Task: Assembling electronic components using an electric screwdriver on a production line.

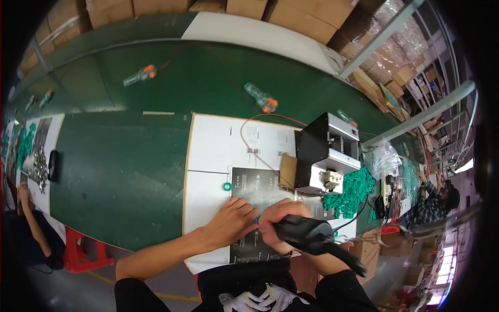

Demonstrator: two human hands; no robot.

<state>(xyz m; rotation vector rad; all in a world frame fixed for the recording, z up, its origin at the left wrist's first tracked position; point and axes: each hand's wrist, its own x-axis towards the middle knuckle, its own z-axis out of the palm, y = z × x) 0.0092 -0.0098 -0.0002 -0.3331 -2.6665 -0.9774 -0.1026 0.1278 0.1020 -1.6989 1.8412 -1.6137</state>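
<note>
My right hand (283, 221) is wrapped round a black electric screwdriver (306, 231), whose body slants down to the right. Its front end points left, toward my left hand (234, 218). The left fingers are curled and pressed together over the dark printed sheet. A small green part (257, 219) shows between the two hands; most of it is hidden by fingers. Beyond my left hand a single green ring (227, 186) lies on the white board (208, 151). To the right, a heap of green rings (351, 192) lies beside a black and silver machine (327, 156).
Clear and orange tools (262, 99) lie on the green table (119, 171), with a thin red cable running from the machine. A clear plastic bag (384, 158) sits at right. Metal bars (384, 36) cross overhead. Other people work at far left and right; a red stool (86, 252) stands left.
</note>
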